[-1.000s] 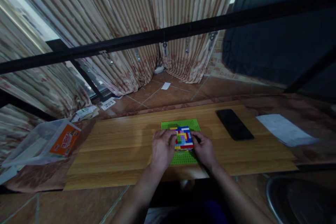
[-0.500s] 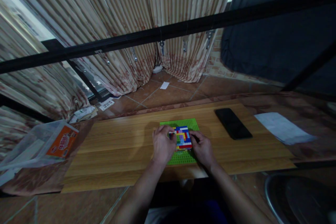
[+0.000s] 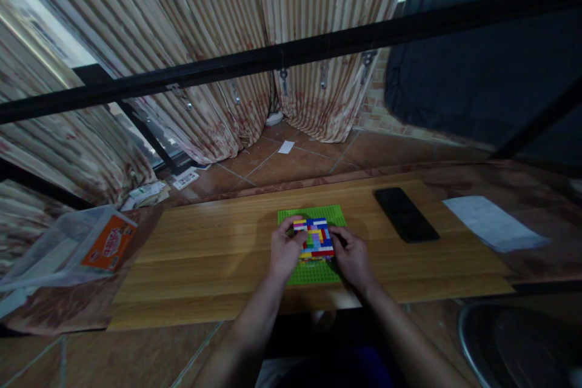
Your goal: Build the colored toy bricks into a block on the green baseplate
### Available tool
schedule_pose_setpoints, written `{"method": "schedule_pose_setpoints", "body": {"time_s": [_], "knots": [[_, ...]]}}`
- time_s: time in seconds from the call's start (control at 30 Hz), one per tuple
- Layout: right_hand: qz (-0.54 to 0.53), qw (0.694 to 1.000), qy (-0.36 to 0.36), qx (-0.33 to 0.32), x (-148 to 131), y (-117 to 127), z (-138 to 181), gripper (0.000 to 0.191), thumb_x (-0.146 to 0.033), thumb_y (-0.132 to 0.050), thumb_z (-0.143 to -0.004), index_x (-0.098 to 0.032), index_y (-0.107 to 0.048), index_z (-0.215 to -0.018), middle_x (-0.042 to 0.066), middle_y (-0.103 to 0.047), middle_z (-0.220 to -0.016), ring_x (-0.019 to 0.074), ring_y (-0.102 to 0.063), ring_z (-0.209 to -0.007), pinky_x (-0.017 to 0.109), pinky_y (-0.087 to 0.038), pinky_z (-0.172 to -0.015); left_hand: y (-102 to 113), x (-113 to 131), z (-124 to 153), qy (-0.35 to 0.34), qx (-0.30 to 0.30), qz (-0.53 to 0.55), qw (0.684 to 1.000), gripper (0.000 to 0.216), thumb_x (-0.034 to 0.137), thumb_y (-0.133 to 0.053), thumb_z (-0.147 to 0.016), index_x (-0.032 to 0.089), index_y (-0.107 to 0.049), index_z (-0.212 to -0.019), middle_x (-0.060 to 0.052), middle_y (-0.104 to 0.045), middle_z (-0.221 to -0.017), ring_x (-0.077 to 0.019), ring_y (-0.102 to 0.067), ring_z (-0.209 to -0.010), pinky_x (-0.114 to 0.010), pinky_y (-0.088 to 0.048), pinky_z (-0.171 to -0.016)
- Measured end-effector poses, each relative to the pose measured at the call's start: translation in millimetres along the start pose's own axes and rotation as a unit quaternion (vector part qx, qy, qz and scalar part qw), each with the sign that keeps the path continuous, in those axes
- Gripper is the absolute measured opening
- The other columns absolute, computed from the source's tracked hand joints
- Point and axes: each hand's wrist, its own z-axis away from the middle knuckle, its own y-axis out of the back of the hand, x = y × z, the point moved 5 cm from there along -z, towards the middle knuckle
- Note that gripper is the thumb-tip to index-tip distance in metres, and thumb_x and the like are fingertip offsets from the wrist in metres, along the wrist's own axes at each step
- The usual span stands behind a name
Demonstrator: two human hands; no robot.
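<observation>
A square block of multicoloured toy bricks (image 3: 317, 239) sits over a green studded baseplate (image 3: 313, 277) in the middle of the wooden board. My left hand (image 3: 285, 250) grips the block's left side, its thumb lying over the near-left top and its fingers curled round the far-left corner. Against the right side, my right hand (image 3: 353, 257) is closed with thumb and forefinger at the block's edge. The undersides of both hands' fingers are hidden. Whether the block is fixed to the baseplate I cannot tell.
A black phone (image 3: 405, 214) lies on the wooden board (image 3: 204, 254), right of the baseplate. Beyond it rests a white sheet of paper (image 3: 493, 224). At the left stands a clear plastic box (image 3: 59, 242) with an orange label. A black rail (image 3: 236, 60) crosses in front of curtains.
My left thumb and fingers have shifted from the block's far-left top to its left edge, uncovering more of the top. My right hand has stayed at the right side.
</observation>
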Motion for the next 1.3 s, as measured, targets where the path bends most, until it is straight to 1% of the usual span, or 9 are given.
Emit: {"method": "schedule_pose_setpoints", "body": {"time_s": [0.17,0.3,0.43,0.53,0.6,0.77,0.9,1.03,1.3], "knots": [[-0.002,1.0,-0.003,-0.004,2,0,0,0.028,-0.038,-0.051,-0.087,-0.021,-0.071,-0.095,0.008,-0.073,-0.097,0.0234,-0.068,-0.088,0.036,-0.053,-0.08,0,-4,-1,-0.009,0.011,0.013,1.0,0.032,0.014,-0.066,-0.063,0.018,-0.07,-0.095,0.002,-0.07,-0.079,-0.0111,-0.061,-0.065,-0.022,-0.05,-0.064],[-0.022,1.0,-0.009,-0.003,2,-1,0,0.027,-0.038,-0.053,-0.086,-0.021,-0.072,-0.094,0.008,-0.073,-0.095,0.0234,-0.068,-0.087,0.036,-0.052,-0.08,3,-7,0,-0.021,-0.018,0.037,0.999,0.037,0.019,-0.072,-0.064,0.018,-0.068,-0.101,-0.002,-0.072,-0.09,-0.0134,-0.064,-0.074,-0.025,-0.052,-0.071],[-0.081,0.995,-0.053,0.008,9,-3,-1,0.027,-0.043,-0.061,-0.08,-0.022,-0.074,-0.09,0.007,-0.074,-0.094,0.0246,-0.068,-0.086,0.038,-0.052,-0.081,12,-12,0,-0.021,-0.023,0.087,0.996,0.047,0.028,-0.078,-0.066,0.02,-0.066,-0.11,-0.007,-0.069,-0.115,-0.0192,-0.065,-0.102,-0.031,-0.05,-0.091],[-0.118,0.989,-0.091,0.021,18,-1,-7,0.035,-0.051,-0.064,-0.078,-0.02,-0.075,-0.089,0.008,-0.075,-0.092,0.0259,-0.068,-0.086,0.041,-0.052,-0.084,14,-19,-3,-0.008,-0.006,0.132,0.991,0.044,0.043,-0.071,-0.076,0.021,-0.066,-0.114,-0.008,-0.063,-0.129,-0.0232,-0.053,-0.126,-0.036,-0.036,-0.11],[-0.137,0.985,-0.106,0.024,21,2,-14,0.042,-0.057,-0.061,-0.08,-0.019,-0.074,-0.094,0.009,-0.075,-0.096,0.0267,-0.068,-0.091,0.043,-0.052,-0.086,12,-25,-7,0.004,-0.014,0.154,0.988,0.047,0.052,-0.063,-0.082,0.023,-0.065,-0.118,-0.007,-0.059,-0.136,-0.0243,-0.046,-0.133,-0.038,-0.029,-0.115],[-0.27,0.952,-0.146,-0.007,11,-6,-24,0.054,-0.066,-0.047,-0.087,-0.026,-0.068,-0.116,0.006,-0.064,-0.13,0.0261,-0.055,-0.124,0.046,-0.039,-0.108,1,-33,-11,0.014,-0.054,0.173,0.983,0.055,0.062,-0.049,-0.088,0.029,-0.056,-0.132,-0.002,-0.047,-0.148,-0.0225,-0.035,-0.141,-0.039,-0.021,-0.12],[-0.271,0.948,-0.16,-0.054,-6,-27,-20,0.064,-0.07,-0.032,-0.09,-0.03,-0.056,-0.134,0.002,-0.048,-0.148,0.0232,-0.039,-0.139,0.045,-0.026,-0.116,-4,-33,-5,0.001,-0.062,0.17,0.983,0.062,0.065,-0.045,-0.088,0.029,-0.048,-0.139,-0.002,-0.039,-0.153,-0.0229,-0.031,-0.143,-0.038,-0.022,-0.12],[-0.263,0.951,-0.141,-0.079,-17,-38,-15,0.068,-0.072,-0.027,-0.091,-0.033,-0.044,-0.143,0.0,-0.037,-0.155,0.0203,-0.032,-0.143,0.041,-0.024,-0.117,-6,-31,1,-0.026,-0.064,0.148,0.987,0.07,0.068,-0.043,-0.086,0.028,-0.041,-0.144,-0.004,-0.033,-0.156,-0.0243,-0.028,-0.145,-0.04,-0.022,-0.12],[-0.265,0.952,-0.125,-0.093,-12,-39,-16,0.069,-0.074,-0.026,-0.089,-0.035,-0.039,-0.146,-0.001,-0.034,-0.156,0.0194,-0.027,-0.145,0.04,-0.021,-0.118,-6,-34,1,-0.044,-0.059,0.115,0.991,0.074,0.071,-0.042,-0.085,0.027,-0.04,-0.144,-0.006,-0.03,-0.157,-0.0258,-0.023,-0.147,-0.042,-0.018,-0.121]]}}
